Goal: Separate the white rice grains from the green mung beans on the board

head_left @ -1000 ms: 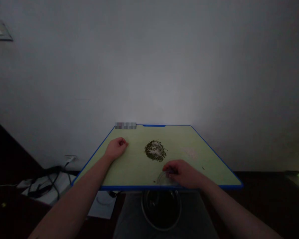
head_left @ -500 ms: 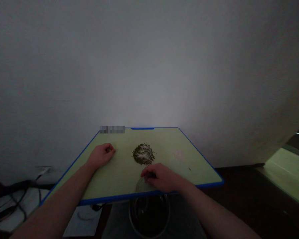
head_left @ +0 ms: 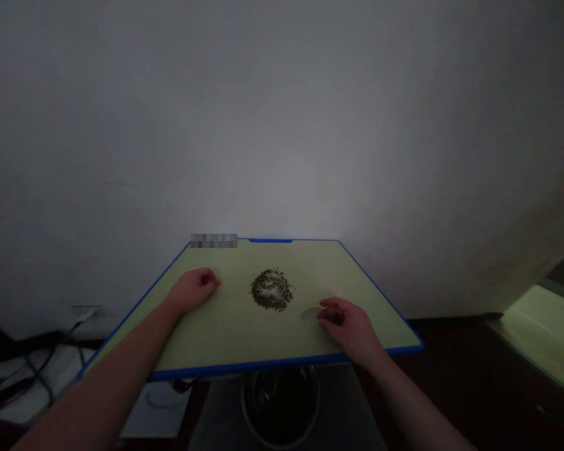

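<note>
On the left part of the pale green tabletop (head_left: 225,341) rests my left hand (head_left: 195,289), its fingers curled closed; what they hold, if anything, is hidden. My right hand (head_left: 350,322) is over the right half, thumb and fingers closed on the edge of a clear round dish (head_left: 311,311). Only a curved, see-through part of the dish shows beyond the fingertips. Between my hands lies a loose pile of small green beans (head_left: 279,300) mixed with white grains (head_left: 270,291). A faint patch of white grains (head_left: 334,289) lies just beyond my right hand.
Blue edging (head_left: 216,371) runs round the table. Below its front edge, a round metal pot (head_left: 282,407) sits close to my body. Dark cables (head_left: 37,376) lie at lower left. A plain wall (head_left: 282,156) stands behind the table.
My right hand has moved right and away from the table's front edge, carrying the clear dish with it. My left hand and the pile have stayed in place.
</note>
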The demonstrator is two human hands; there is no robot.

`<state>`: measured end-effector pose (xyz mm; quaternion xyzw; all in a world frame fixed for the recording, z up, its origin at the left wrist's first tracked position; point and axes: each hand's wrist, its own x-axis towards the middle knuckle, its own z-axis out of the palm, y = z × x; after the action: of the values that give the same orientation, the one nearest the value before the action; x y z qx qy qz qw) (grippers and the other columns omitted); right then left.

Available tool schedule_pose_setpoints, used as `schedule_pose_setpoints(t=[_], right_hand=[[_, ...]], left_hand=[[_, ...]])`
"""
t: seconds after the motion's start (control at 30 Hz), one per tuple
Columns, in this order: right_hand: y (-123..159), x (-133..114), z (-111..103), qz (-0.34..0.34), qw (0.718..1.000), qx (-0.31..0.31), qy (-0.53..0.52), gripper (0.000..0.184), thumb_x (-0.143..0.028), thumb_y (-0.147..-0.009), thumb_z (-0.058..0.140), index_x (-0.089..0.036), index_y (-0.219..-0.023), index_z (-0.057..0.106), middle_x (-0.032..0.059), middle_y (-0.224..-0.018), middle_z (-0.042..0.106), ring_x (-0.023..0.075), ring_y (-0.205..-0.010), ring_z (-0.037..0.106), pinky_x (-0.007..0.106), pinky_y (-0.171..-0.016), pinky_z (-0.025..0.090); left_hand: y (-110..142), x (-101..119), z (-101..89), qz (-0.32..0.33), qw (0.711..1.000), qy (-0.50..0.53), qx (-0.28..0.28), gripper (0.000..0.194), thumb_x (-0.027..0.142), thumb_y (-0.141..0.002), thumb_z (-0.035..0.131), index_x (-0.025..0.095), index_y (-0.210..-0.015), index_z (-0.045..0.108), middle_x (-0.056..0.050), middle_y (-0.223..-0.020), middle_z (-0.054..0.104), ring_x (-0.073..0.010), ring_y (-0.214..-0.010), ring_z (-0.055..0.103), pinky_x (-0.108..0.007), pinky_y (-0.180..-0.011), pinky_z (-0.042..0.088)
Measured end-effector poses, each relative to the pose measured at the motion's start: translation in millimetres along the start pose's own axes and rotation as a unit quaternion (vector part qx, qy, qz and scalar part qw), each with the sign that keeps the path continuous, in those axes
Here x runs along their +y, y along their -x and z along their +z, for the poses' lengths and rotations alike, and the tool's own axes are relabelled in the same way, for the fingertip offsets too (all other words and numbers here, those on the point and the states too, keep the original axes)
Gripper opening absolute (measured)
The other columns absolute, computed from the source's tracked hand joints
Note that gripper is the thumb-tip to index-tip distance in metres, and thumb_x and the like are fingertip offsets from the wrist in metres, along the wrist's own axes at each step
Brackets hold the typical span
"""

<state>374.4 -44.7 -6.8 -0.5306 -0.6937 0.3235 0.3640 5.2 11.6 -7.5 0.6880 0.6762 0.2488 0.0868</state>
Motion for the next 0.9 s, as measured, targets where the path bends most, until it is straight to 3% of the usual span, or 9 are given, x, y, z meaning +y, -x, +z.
schedule_pose_setpoints(t=[0.23, 0.53, 0.77, 0.9], right_hand=[[-17.1, -15.1, 30.6, -0.042, 0.996, 0.032, 0.065, 0.025, -0.016, -0.069, 0.055, -0.018, -0.093, 0.063, 0.0025, -0.074, 0.067, 0.015, -0.067, 0.061, 0.027, -0.067, 0.046], [-23.7, 3.9, 11.8, -0.009, 0.992, 0.066, 0.108, 0.026, -0.018, -0.07, 0.052, -0.017, -0.095, 0.06, 0.0031, -0.075, 0.066, 0.0161, -0.067, 0.06, 0.028, -0.065, 0.047], [-15.1, -15.1, 41.5, -0.056, 0.994, 0.022, 0.092, 0.025, -0.018, -0.071, 0.053, -0.018, -0.093, 0.063, 0.0025, -0.077, 0.067, 0.0145, -0.068, 0.06, 0.025, -0.064, 0.046], [-19.1, -12.9, 38.9, -0.046, 0.993, 0.038, 0.103, 0.026, -0.015, -0.069, 0.052, -0.018, -0.093, 0.063, 0.0021, -0.075, 0.066, 0.0146, -0.067, 0.06, 0.025, -0.065, 0.045]], left_hand=[[0.3, -1.5, -0.8, 0.006, 1.0, -0.003, 0.009, 0.028, 0.044, -0.073, 0.046, 0.019, -0.07, 0.058, -0.001, -0.063, 0.061, -0.0167, -0.061, 0.055, -0.026, -0.055, 0.036], [0.5, -0.4, -1.0, 0.004, 1.0, 0.009, 0.004, 0.024, 0.04, -0.072, 0.047, 0.019, -0.067, 0.057, -0.001, -0.062, 0.06, -0.0163, -0.06, 0.055, -0.026, -0.056, 0.037], [1.4, 0.5, -1.1, -0.002, 1.0, 0.004, 0.002, 0.024, 0.041, -0.072, 0.047, 0.019, -0.067, 0.057, -0.001, -0.062, 0.06, -0.0166, -0.06, 0.055, -0.026, -0.055, 0.037], [1.2, -1.5, 0.2, 0.009, 1.0, 0.008, 0.004, 0.024, 0.041, -0.073, 0.046, 0.019, -0.067, 0.056, 0.0, -0.062, 0.06, -0.0164, -0.06, 0.055, -0.026, -0.056, 0.037]])
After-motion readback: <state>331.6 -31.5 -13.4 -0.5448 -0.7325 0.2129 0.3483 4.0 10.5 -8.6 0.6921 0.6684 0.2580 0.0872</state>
